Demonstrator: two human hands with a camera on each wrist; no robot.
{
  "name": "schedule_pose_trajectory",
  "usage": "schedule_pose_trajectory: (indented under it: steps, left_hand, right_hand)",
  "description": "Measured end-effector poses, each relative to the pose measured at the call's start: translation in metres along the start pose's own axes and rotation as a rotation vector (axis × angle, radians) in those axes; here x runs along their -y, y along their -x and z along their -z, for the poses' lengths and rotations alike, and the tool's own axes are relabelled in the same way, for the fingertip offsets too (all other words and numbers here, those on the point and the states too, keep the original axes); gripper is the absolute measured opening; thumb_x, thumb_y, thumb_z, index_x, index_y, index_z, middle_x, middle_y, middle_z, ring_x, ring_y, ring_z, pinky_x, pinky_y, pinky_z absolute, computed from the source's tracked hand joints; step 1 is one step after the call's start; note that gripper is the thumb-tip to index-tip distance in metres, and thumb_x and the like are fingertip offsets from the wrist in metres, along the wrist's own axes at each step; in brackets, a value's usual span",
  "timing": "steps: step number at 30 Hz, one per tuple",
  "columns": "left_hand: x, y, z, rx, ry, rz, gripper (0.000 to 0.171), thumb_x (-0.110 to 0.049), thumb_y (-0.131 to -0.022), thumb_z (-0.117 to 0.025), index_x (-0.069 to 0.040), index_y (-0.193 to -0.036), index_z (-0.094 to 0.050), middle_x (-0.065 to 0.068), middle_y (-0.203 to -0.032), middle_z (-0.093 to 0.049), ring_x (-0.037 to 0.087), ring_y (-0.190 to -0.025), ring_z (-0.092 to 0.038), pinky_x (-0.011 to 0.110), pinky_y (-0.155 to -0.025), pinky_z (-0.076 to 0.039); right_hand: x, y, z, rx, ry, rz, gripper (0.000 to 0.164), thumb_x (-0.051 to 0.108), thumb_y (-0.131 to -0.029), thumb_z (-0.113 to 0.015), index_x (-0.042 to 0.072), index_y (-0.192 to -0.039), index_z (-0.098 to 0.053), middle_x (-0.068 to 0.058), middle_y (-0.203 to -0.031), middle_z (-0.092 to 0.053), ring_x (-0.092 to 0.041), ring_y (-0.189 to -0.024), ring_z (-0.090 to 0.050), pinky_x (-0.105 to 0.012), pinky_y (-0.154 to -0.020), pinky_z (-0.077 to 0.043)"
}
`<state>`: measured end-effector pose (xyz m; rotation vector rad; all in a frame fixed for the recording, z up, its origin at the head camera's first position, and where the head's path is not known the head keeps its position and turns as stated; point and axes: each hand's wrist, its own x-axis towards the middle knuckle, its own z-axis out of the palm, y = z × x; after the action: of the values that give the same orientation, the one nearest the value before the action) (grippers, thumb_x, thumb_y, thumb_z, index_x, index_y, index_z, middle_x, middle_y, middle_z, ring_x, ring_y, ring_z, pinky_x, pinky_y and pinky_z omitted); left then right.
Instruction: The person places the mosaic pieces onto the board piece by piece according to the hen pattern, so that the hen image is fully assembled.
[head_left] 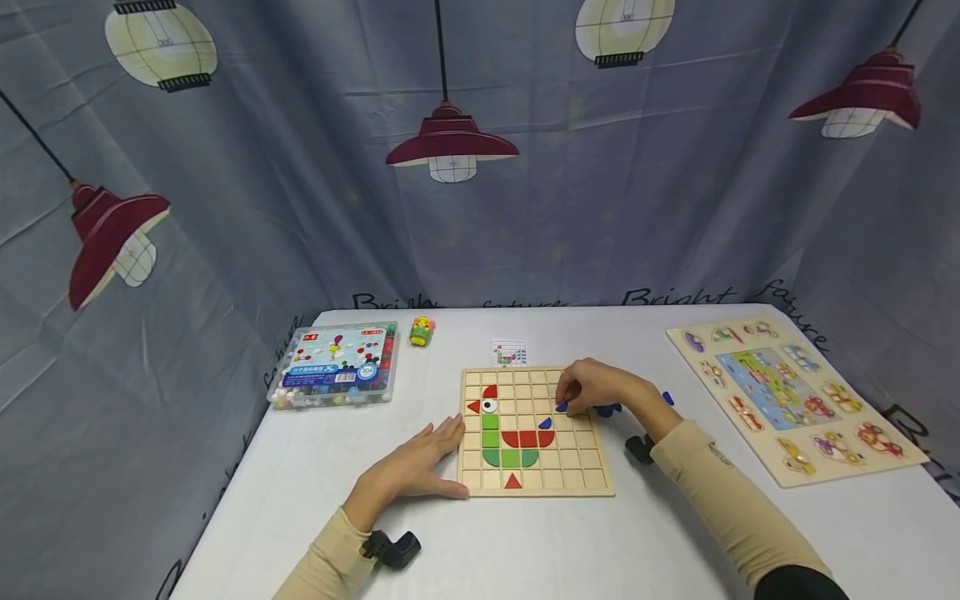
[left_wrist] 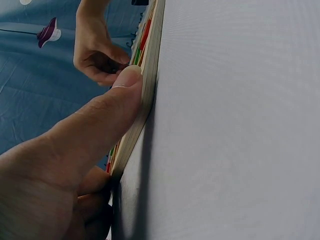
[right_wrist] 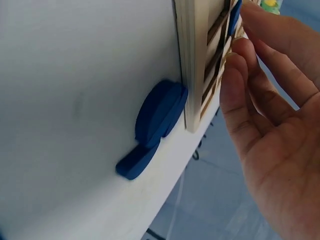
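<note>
A square wooden grid board (head_left: 573, 479) lies on the table. Red, green and blue flat pieces fill some of its cells, and a white piece with an eye (head_left: 489, 406) sits near its upper left. My left hand (head_left: 416, 465) rests against the board's left side, fingers extended; its thumb (left_wrist: 107, 112) touches the near edge. Over the right part of the grid, my right hand (head_left: 596, 386) pinches a small blue piece (right_wrist: 234, 18) by its fingertips. Another blue piece (head_left: 545, 423) lies in a cell close by. Loose blue pieces (right_wrist: 159, 112) lie beside the board's right edge.
A small picture card (head_left: 510, 352) lies behind the board. To the left are a clear box of colored beads (head_left: 337, 367) and a little toy figure (head_left: 422, 331). A wooden picture puzzle (head_left: 795, 400) lies at the right. Another blue piece (head_left: 667, 398) is beyond the right forearm.
</note>
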<state>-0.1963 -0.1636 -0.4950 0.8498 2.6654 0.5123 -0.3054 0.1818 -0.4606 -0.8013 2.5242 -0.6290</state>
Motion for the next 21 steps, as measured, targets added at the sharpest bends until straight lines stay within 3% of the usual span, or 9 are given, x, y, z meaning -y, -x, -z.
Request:
schedule_pose_trajectory:
  steps: [10, 21]
  left_hand:
    - [0.000, 0.002, -0.001, -0.007, 0.007, 0.003, 0.107, -0.062, -0.077, -0.071, -0.001, -0.153, -0.025, 0.011, -0.164, -0.017, 0.026, -0.152, -0.017, 0.045, -0.126, -0.016]
    - [-0.001, 0.001, 0.000, -0.006, 0.007, 0.002, 0.107, -0.063, -0.077, -0.070, -0.002, -0.153, -0.025, 0.011, -0.164, -0.017, 0.025, -0.152, -0.017, 0.045, -0.126, -0.016]
  right_hand:
    - [-0.014, 0.027, -0.001, -0.090, -0.113, -0.094, 0.014, 0.008, -0.074, -0.080, 0.008, -0.086, -0.072, 0.001, -0.075, -0.064, -0.010, -0.066, -0.055, -0.023, -0.056, -0.048]
    - [-0.048, 0.071, 0.007, -0.315, -0.169, -0.184, 0.024, 0.015, -0.078, -0.079, 0.001, -0.095, -0.070, -0.002, -0.078, -0.062, -0.012, -0.072, -0.053, -0.021, -0.060, -0.046]
